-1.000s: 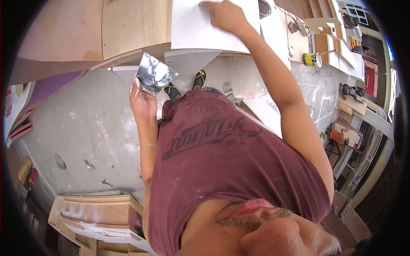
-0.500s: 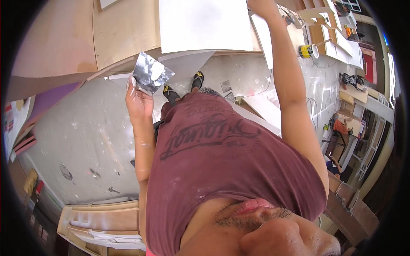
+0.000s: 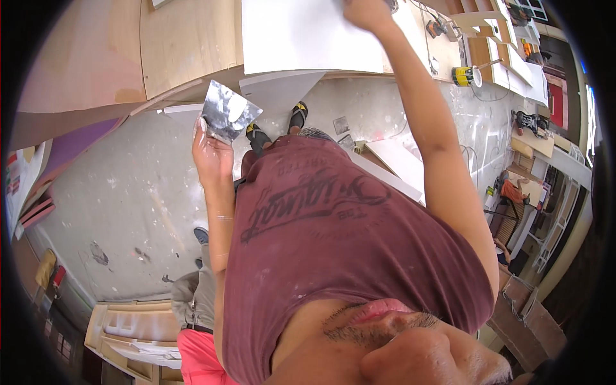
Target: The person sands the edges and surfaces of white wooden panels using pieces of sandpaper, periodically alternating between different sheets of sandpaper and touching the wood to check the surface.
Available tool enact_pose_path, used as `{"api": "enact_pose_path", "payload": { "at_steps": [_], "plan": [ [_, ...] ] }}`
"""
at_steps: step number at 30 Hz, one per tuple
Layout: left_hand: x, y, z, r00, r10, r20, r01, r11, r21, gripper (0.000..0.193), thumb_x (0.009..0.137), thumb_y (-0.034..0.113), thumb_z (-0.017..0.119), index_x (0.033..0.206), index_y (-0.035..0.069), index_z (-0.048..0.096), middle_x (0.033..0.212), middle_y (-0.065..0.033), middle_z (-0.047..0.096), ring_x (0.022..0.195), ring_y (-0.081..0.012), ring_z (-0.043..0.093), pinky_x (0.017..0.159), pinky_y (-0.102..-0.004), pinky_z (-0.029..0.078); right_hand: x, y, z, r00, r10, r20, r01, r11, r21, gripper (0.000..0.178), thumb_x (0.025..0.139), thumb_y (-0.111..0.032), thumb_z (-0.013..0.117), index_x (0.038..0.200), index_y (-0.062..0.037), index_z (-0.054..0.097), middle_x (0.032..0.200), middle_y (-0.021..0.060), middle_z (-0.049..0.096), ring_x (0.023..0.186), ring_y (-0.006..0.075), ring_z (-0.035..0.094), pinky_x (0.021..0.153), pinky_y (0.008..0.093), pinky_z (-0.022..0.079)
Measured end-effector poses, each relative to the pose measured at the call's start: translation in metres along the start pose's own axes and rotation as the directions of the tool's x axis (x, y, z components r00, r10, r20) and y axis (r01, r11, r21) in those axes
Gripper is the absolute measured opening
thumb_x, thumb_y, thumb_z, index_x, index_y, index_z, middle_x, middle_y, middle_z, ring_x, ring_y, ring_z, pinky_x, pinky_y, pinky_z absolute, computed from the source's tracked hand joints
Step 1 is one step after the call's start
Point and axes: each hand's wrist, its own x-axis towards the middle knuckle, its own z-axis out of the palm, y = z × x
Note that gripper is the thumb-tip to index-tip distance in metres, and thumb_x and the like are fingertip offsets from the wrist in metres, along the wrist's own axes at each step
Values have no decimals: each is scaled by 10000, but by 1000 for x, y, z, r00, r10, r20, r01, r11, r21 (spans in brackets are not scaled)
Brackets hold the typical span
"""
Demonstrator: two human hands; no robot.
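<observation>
In my left hand (image 3: 213, 154) is a thin, roughly square metal plate (image 3: 231, 112), smeared with white paste, gripped at its near left corner. White residue marks the fingers. A large flat white panel (image 3: 301, 38) lies on the wooden bench in front of me. My right hand (image 3: 369, 13) is over the right part of this panel, its fingers bent and partly cut off by the top edge of the picture. Whatever it grips is out of sight.
Bare wooden boards (image 3: 189, 48) lie left of the panel. A power tool (image 3: 436, 27) and a yellow-and-black can (image 3: 462, 76) are at the right. White boards (image 3: 394, 160) are on the floor. Behind my left side is a person in a pink-red top (image 3: 199, 356), beside stacked wooden parts (image 3: 138, 321).
My right hand has moved left over the white panel. The left hand still holds the metal plate, nearly unmoved. A person in grey trousers and a pink-red top has come into view behind me.
</observation>
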Motion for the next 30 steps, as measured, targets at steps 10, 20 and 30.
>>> {"api": "enact_pose_path", "payload": {
  "at_steps": [10, 20, 30],
  "plan": [
    [0, 7, 21, 997, -24, 67, 19, 997, 69, 317, 1039, 183, 443, 1260, -27, 528, 1249, -116, 619, 1154, -200, 603, 1002, -355, 482, -185, -106, -13, 965, -261, -30, 263, 961, 80, 566, 786, 3, 594, 1300, -231, 619, 918, 155, 637, 846, 327, 622, 779, 424, 526],
    [3, 6, 20, 997, -71, -3, 71, 994, 85, 256, 1022, 138, 462, 1200, -13, 567, 1199, -114, 651, 1112, -202, 628, 975, -357, 503, -142, -43, -38, 943, 326, -70, -306, 930, 202, 359, 925, -188, 525, 1261, -117, 628, 934, 218, 695, 882, 412, 655, 798, 438, 511],
    [1, 0, 16, 998, -51, -26, 54, 989, 137, 236, 1018, 151, 480, 1189, 5, 549, 1189, -95, 637, 1104, -204, 616, 962, -368, 495, -148, -123, -19, 973, 198, 116, -198, 980, -14, 409, 843, -103, 550, 1240, -142, 640, 938, 265, 677, 913, 371, 665, 764, 466, 550]
  ]
}}
